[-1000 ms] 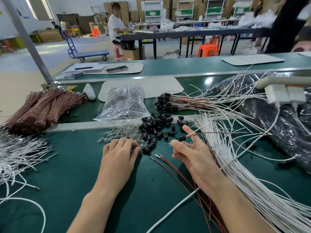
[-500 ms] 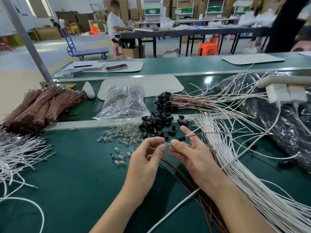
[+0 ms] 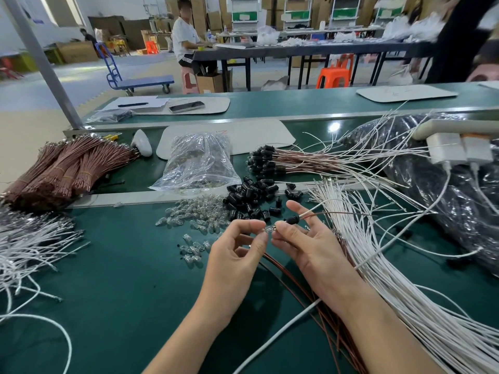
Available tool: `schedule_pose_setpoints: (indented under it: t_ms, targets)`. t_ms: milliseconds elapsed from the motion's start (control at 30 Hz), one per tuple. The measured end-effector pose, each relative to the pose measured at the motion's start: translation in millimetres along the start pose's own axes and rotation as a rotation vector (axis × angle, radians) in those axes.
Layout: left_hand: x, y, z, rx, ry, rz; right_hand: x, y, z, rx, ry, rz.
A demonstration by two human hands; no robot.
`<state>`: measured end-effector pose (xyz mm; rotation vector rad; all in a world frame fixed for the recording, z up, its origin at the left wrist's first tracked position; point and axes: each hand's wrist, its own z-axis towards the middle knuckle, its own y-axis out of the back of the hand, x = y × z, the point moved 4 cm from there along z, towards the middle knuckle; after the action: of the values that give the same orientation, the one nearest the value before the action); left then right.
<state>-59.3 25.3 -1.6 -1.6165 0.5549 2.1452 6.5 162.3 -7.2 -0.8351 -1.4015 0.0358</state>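
L hand (image 3: 235,257) & R hand (image 3: 313,249) bare, forearms (image 3: 189,333) bare too; slim fingers.

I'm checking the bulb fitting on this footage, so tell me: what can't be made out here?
1. Head view: whether the bulb is seated in the black socket; both are tiny, and fingertips of the left hand and right hand cover the joint.
2. Head view: the white wire bundle's near ends, cut off by the bottom-right edge.
3. Head view: what the dark plastic bag holds; its glossy film hides it.
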Motion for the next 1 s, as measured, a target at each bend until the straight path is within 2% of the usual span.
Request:
schedule_pose_setpoints:
  t_ms: [1000]
  targets:
    - [-0.2, -2.4, -1.1, -0.013, -0.037, 0.046, -1.1, 0.9, 0.5, 0.005, 0.015, -0.013]
